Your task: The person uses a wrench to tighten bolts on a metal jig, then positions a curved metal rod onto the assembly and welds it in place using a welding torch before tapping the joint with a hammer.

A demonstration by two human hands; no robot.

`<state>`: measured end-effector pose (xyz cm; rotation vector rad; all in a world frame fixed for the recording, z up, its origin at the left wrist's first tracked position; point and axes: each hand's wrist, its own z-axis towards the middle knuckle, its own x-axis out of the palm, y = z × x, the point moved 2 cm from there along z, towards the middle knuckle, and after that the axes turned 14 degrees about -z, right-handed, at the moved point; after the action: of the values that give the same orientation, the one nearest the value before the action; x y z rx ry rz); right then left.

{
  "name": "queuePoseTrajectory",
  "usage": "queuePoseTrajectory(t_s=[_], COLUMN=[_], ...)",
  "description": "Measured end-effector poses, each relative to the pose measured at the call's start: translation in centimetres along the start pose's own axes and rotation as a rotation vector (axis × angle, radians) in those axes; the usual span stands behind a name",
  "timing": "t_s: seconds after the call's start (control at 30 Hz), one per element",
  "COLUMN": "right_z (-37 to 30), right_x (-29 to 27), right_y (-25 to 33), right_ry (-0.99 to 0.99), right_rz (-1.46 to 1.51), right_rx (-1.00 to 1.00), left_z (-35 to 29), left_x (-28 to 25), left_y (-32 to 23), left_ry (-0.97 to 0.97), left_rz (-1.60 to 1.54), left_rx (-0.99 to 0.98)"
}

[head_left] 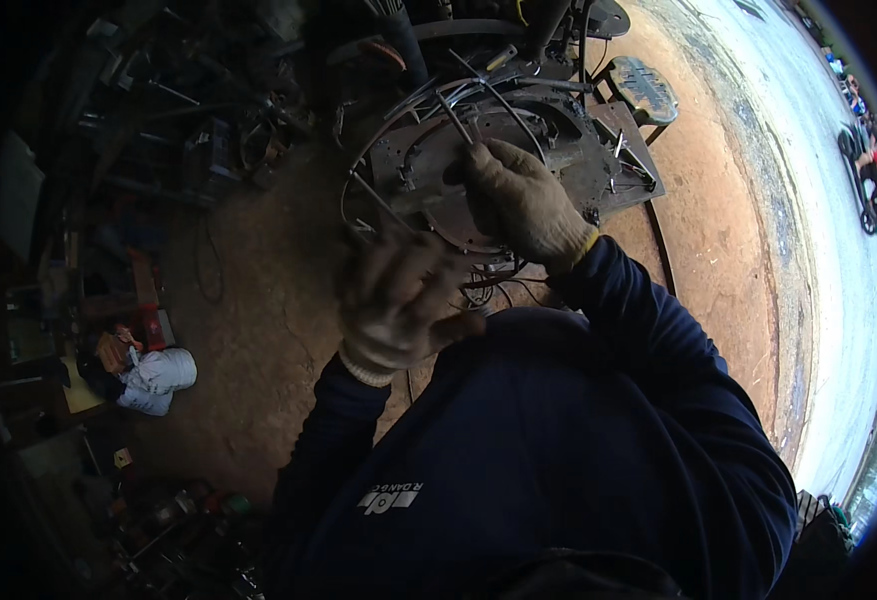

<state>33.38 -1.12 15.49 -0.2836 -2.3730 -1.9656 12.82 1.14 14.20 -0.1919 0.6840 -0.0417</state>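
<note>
My right hand (534, 200), in a tan work glove with a yellow cuff, is closed on a thin metal rod (456, 117) that slants up and away from the fingertips. My left hand (396, 300), also gloved, is blurred by motion at the near left of the work table. Its thumb stands apart from the fingers, and I see nothing in it. Beyond both hands is a round frame of bent metal rod (352, 172), with straight bars crossing it. It lies over a dark steel table plate (579, 150); my right hand hides part of the frame.
A stool with a worn seat (644, 90) stands beyond the table's right side. Cables (519, 292) hang below the near edge. On the left are a white bundle (159, 380) on the dirt floor and dark clutter. A motorcycle with a rider (869, 175) is on the road far right.
</note>
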Motion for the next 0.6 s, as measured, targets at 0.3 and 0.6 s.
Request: queuePoseTrajectory(t_s=[0.3,0.6], right_z=[1.8,4.5], right_x=[-3.0,-9.7], right_y=[1.8,0.7], right_ry=[0.067,-0.125], right_rz=[0.233,0.237], right_rx=[0.191,-0.253], left_z=[3.5,10.3], left_x=[1.5,5.0], left_y=[-0.8,-4.1], left_ry=[0.422,0.481], left_rz=[0.111,0.121], left_rx=[-0.042,-0.129])
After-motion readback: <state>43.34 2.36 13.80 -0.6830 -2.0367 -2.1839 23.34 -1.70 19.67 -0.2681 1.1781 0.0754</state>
